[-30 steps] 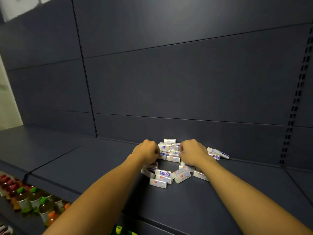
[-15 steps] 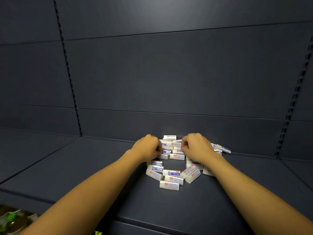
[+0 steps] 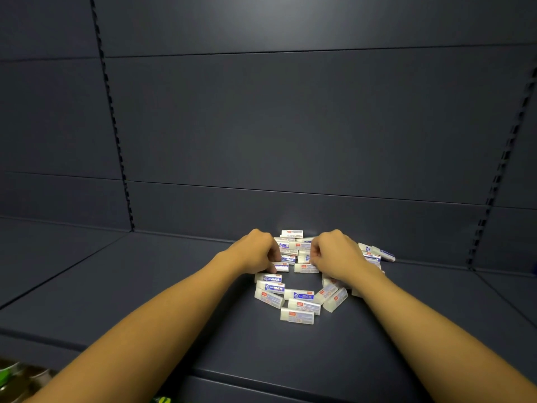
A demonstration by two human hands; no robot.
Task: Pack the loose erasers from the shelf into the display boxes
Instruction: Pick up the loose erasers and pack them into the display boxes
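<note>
Your left hand (image 3: 259,253) and right hand (image 3: 338,255) sit curled on the erasers (image 3: 293,257), fingers pinching pieces at the pile's far middle. The pile lies on the shelf (image 3: 145,286) against the back wall, spilling toward you; most long axes run left-right. Both hands equally near. No display boxes visible.

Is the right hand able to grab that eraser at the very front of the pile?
Probably yes. The front eraser lies bare on the shelf, nothing on top, just nearer than the right hand.
</note>
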